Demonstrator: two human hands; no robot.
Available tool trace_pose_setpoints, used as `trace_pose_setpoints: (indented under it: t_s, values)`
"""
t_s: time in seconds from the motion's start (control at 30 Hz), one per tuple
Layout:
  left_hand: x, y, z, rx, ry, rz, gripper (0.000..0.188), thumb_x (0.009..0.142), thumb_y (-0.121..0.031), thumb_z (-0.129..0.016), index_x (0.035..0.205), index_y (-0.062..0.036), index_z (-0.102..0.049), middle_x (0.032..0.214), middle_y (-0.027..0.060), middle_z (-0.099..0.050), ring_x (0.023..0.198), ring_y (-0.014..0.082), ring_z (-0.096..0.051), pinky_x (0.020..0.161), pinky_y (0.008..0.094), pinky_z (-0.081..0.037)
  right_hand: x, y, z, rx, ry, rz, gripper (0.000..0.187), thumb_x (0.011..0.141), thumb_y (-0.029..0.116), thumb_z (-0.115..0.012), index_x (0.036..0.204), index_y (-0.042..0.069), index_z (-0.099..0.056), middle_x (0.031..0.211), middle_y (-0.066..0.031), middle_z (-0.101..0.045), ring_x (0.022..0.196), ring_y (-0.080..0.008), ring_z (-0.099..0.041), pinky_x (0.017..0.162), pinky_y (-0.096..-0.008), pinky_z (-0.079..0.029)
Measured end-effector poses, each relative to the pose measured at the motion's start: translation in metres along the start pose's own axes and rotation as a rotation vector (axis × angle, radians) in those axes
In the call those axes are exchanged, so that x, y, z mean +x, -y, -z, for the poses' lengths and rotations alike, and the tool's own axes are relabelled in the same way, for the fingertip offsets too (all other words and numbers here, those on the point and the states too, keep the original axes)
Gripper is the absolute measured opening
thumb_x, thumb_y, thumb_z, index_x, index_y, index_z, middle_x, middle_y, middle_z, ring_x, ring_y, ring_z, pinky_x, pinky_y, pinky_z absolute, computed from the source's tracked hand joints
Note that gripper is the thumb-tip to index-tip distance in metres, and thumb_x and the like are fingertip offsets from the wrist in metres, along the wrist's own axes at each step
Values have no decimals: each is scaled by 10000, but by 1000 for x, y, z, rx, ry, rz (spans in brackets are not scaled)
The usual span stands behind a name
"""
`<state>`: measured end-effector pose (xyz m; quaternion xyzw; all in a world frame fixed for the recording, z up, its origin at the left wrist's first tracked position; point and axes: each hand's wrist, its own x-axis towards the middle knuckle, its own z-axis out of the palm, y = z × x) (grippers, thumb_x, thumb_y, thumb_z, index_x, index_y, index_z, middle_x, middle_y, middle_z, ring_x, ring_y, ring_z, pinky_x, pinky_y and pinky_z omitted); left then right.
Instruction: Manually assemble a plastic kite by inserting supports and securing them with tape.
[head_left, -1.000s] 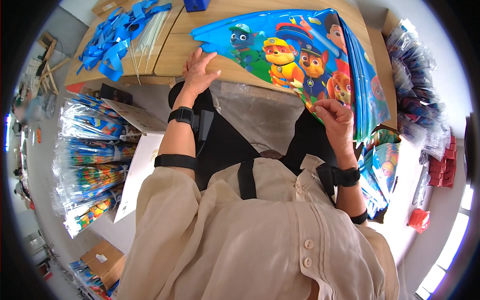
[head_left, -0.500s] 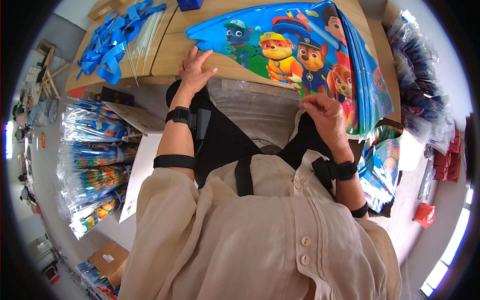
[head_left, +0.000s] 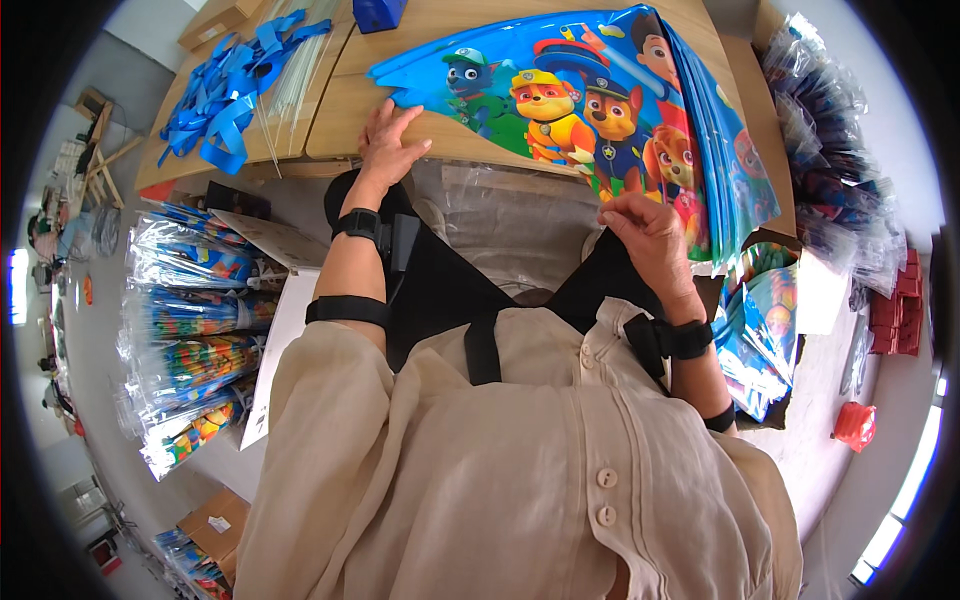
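Note:
A pile of blue plastic kite-shaped sheets [head_left: 560, 110] printed with cartoon dogs lies on the table, its folded layers gathered at the right. My left hand [head_left: 390, 150] is open at the table's front edge, fingers spread, with its fingertips beside the pile's left tip. My right hand [head_left: 648, 228] is at the pile's near edge, its thumb and forefinger pressed together in a pinch. Whether a sheet's edge or something thin is between those fingertips cannot be made out.
Blue ribbons [head_left: 225, 100] and thin white rods [head_left: 295, 90] lie at the table's left. A blue box [head_left: 378, 12] stands at the back. Bagged printed bundles fill a carton at left [head_left: 200, 310] and hang at right [head_left: 840, 150]. Another open carton holds printed sheets [head_left: 755, 340].
The view has shifted slightly. Both hands keep nearly the same pose, the left spread and the right pinched; the right hand sits a little lower against the pile's edge.

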<state>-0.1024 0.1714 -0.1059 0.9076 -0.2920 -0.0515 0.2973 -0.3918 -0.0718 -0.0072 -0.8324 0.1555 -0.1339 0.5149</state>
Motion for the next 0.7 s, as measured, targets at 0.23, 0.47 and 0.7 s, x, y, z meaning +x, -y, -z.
trace_pose_setpoints:
  t_s: [0.23, 0.47, 0.7]
  values:
    - [0, 3, -1, 17, 17, -7, 606, 760, -381, -680, 1328, -322, -480, 1534, 126, -145, 1421, 319, -51, 1124, 487, -29, -9, 5, -1, -64, 16, -5, 105, 808, 49, -645, 873, -33, -644, 698, -74, -639, 650, -94, -580, 614, -239, -466]
    - [1, -3, 1, 47, 21, 28, 607, 764, -377, -679, 1332, -325, -472, 1536, 121, -140, 1419, 330, -54, 1122, 495, -31, -12, 12, -5, -87, 68, -27, 96, 809, 47, -637, 866, -31, -641, 705, -76, -643, 651, -109, -586, 611, -247, -466]
    - [3, -4, 2, 81, 51, 41, 607, 770, -381, -677, 1336, -329, -464, 1543, 113, -110, 1420, 327, -50, 1125, 505, -42, -9, 20, -5, -175, 132, -28, 92, 816, 63, -631, 856, -19, -643, 715, -82, -647, 660, -119, -593, 623, -253, -469]
